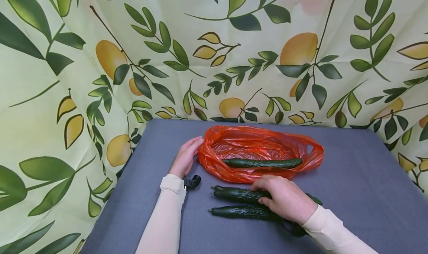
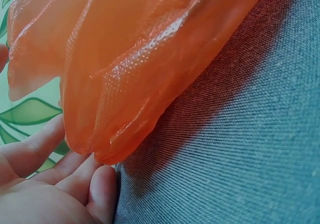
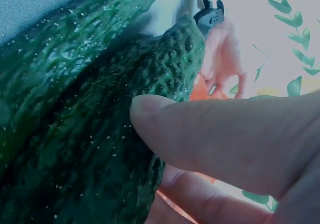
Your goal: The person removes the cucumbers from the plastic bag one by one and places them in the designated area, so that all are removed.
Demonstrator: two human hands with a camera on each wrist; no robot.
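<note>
On the grey table [image 1: 354, 168]: one red bag [image 1: 230, 173], left hand [image 1: 185, 157] spread against it, slack rim [image 1: 254, 130] liable to fold if knocked; one cucumber [image 1: 237, 195], pinched by right hand [image 1: 287, 199].

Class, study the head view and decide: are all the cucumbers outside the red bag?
No: one cucumber lies inside the red bag, while other cucumbers are on the table in front of it.
</note>
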